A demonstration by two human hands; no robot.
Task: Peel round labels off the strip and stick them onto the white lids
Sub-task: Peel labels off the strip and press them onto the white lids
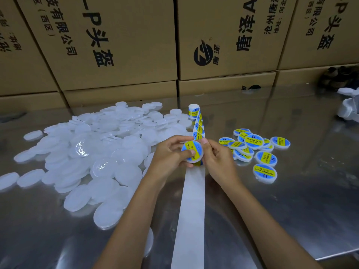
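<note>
My left hand (171, 153) and my right hand (217, 154) both hold one white lid (192, 152) above the table, fingers curled round its rim. A blue and yellow round label covers its top. My left thumb lies on the label's edge. Behind the lid, the label strip (198, 126) runs back to a small roll (193, 110). The strip's bare white backing (191, 210) trails toward me between my forearms. A big heap of plain white lids (101, 152) lies to the left. Several labelled lids (254, 150) lie to the right.
The work surface is a shiny metal table (291, 200). Stacked cardboard boxes (116, 45) form a wall along its far edge. Something white (349, 109) sits at the far right edge, with dark objects (338, 76) behind it.
</note>
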